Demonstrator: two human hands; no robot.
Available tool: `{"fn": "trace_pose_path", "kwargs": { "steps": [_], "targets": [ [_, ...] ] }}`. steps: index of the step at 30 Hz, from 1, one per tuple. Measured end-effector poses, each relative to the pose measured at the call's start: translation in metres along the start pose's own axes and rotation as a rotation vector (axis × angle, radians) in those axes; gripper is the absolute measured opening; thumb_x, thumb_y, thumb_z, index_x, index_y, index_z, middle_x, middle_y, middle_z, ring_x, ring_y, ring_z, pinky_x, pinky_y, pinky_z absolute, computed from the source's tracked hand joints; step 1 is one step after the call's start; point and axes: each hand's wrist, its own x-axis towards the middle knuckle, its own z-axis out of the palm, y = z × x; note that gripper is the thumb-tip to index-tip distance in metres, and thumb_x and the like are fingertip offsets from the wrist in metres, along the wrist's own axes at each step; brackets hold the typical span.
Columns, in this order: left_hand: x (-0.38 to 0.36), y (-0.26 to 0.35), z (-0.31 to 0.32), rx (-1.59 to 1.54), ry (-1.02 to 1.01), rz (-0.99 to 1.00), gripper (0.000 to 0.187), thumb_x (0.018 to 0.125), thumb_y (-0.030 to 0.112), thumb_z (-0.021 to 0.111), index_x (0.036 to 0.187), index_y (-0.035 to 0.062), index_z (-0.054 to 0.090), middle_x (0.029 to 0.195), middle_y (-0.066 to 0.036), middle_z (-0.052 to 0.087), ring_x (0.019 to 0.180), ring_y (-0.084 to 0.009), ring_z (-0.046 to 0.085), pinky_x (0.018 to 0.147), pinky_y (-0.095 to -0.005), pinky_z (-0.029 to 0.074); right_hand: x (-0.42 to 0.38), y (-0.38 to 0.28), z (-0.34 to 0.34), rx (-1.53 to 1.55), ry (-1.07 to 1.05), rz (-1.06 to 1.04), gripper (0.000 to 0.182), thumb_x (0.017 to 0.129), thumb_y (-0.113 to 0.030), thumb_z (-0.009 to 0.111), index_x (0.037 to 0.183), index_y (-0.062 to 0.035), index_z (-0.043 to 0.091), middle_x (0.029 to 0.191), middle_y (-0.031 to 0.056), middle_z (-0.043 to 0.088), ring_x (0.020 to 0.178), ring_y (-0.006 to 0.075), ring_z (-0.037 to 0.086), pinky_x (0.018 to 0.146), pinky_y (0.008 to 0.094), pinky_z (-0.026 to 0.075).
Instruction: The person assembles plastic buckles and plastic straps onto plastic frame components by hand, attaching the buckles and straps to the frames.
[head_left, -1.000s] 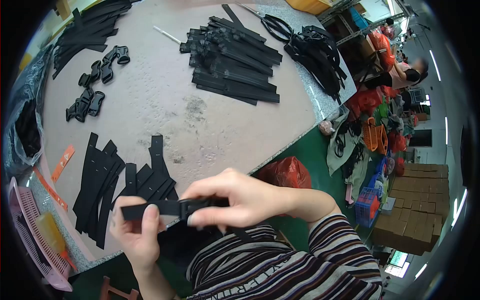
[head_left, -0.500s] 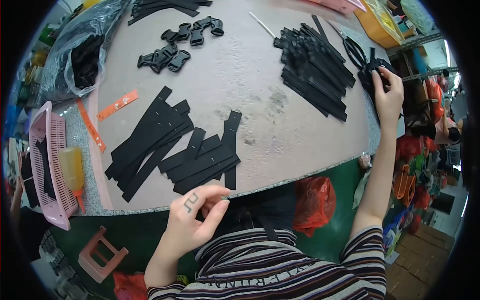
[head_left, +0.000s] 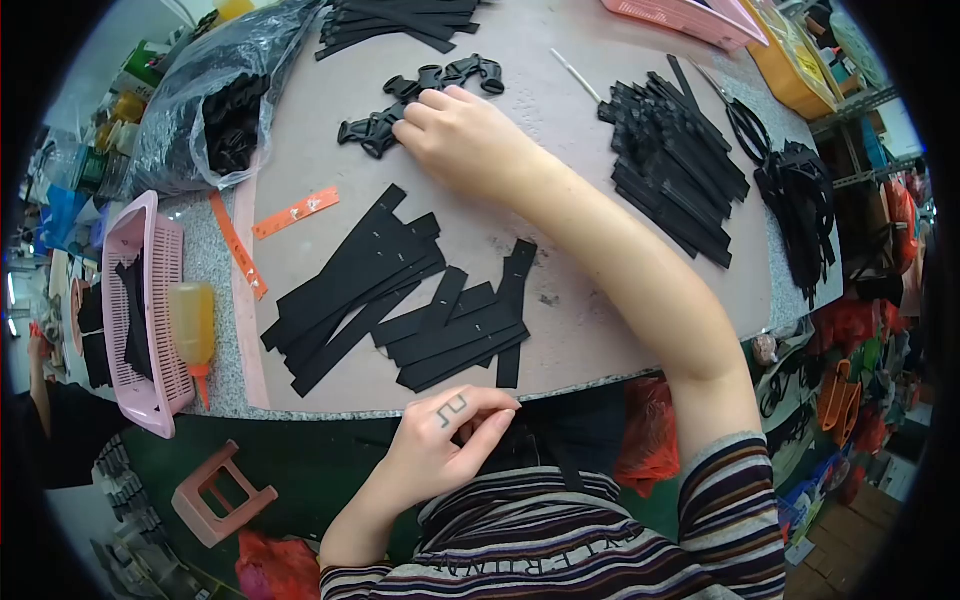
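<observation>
right hand (head_left: 465,140) moved from straps (head_left: 800,210), now on buckles (head_left: 375,130)

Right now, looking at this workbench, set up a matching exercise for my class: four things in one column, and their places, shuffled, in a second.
Things:
1. right hand
2. left hand
3. pink basket
4. scissors

Places:
A. table's left edge
B. far right, beside the stacked straps
C. on the black buckles
D. below the table's near edge, by the striped shirt

Pairs: 1-C, 2-D, 3-A, 4-B
</observation>
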Motion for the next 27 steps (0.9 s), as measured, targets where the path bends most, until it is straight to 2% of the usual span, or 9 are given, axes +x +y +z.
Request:
{"fn": "trace_pose_path", "kwargs": {
  "steps": [3,4,7,9,12,15,20,23,27],
  "targets": [
    [-0.003,-0.004,-0.014,0.071,0.072,0.018,0.008,0.086,-0.002,0.068,0.094,0.0000,0.072,0.080,-0.007,0.070,0.064,-0.0104,0.064,0.058,-0.0237,0.050,-0.016,-0.009,-0.011,0.220,0.135,0.149,0.018,0.084,-0.006,0.068,0.102,-0.0025,0.068,0.090,0.0085,0.067,0.090,0.0271,0.064,0.077,0.0381,0.052],
    [-0.001,-0.004,-0.021,0.111,0.098,0.033,0.008,0.086,-0.002,0.068,0.093,0.0000,0.072,0.080,-0.007,0.070,0.064,-0.0108,0.064,0.058,-0.0239,0.050,-0.025,-0.019,-0.024,0.323,0.316,0.216,0.015,0.086,-0.005,0.067,0.101,-0.0016,0.068,0.089,0.0102,0.068,0.085,0.0245,0.067,0.076,0.0372,0.053],
    [0.026,-0.013,-0.047,0.315,0.443,0.110,0.009,0.086,-0.004,0.066,0.093,0.0010,0.070,0.083,-0.008,0.068,0.066,-0.0133,0.061,0.063,-0.0238,0.049,-0.056,-0.050,-0.070,1.034,0.241,0.694,0.013,0.092,-0.006,0.064,0.101,0.0031,0.066,0.091,0.0121,0.070,0.088,0.0244,0.069,0.079,0.0337,0.056],
    [0.050,-0.028,-0.069,0.621,0.500,0.252,0.010,0.085,0.001,0.070,0.095,0.0021,0.068,0.089,-0.008,0.064,0.076,-0.0181,0.061,0.064,-0.0309,0.047,-0.077,-0.062,-0.083,1.602,0.197,0.976,0.017,0.098,-0.009,0.062,0.109,0.0034,0.064,0.097,0.0114,0.070,0.090,0.0211,0.070,0.081,0.0321,0.058],
    [0.070,-0.025,-0.074,0.760,0.451,0.180,0.013,0.085,0.005,0.072,0.095,0.0002,0.066,0.092,-0.008,0.060,0.084,-0.0234,0.059,0.073,-0.0353,0.047,-0.102,-0.075,-0.090,2.021,0.171,1.183,0.023,0.099,-0.010,0.061,0.119,0.0015,0.057,0.102,0.0096,0.068,0.092,0.0170,0.069,0.084,0.0311,0.058],
    [0.075,-0.028,-0.075,0.787,0.398,0.139,0.015,0.084,0.007,0.073,0.092,-0.0008,0.063,0.091,-0.009,0.059,0.085,-0.0253,0.058,0.077,-0.0360,0.047,-0.117,-0.085,-0.093,2.125,0.122,1.179,0.029,0.096,-0.005,0.064,0.123,-0.0004,0.053,0.105,0.0105,0.067,0.094,0.0177,0.069,0.085,0.0306,0.057],
    [0.077,-0.031,-0.080,0.670,0.396,0.100,0.016,0.084,0.007,0.073,0.090,-0.0007,0.060,0.088,-0.009,0.058,0.084,-0.0249,0.057,0.077,-0.0361,0.047,-0.117,-0.091,-0.086,2.148,0.135,1.157,0.029,0.091,0.000,0.071,0.112,-0.0015,0.051,0.104,0.0124,0.067,0.092,0.0184,0.070,0.086,0.0296,0.057],
    [0.077,-0.031,-0.085,0.628,0.337,0.060,0.017,0.085,0.009,0.073,0.090,0.0007,0.059,0.086,-0.009,0.057,0.084,-0.0270,0.055,0.081,-0.0408,0.046,-0.112,-0.094,-0.079,2.145,0.145,1.126,0.026,0.092,-0.002,0.069,0.111,-0.0006,0.051,0.104,0.0136,0.067,0.094,0.0200,0.071,0.086,0.0291,0.059],
    [0.072,-0.021,-0.094,0.489,0.136,0.058,0.018,0.081,0.006,0.073,0.086,0.0009,0.058,0.091,-0.011,0.062,0.101,-0.0298,0.061,0.087,-0.0399,0.046,-0.109,-0.097,-0.080,2.140,0.203,1.148,0.022,0.096,-0.004,0.066,0.111,0.0007,0.050,0.105,0.0168,0.067,0.098,0.0218,0.071,0.086,0.0298,0.059]
  ]
}}
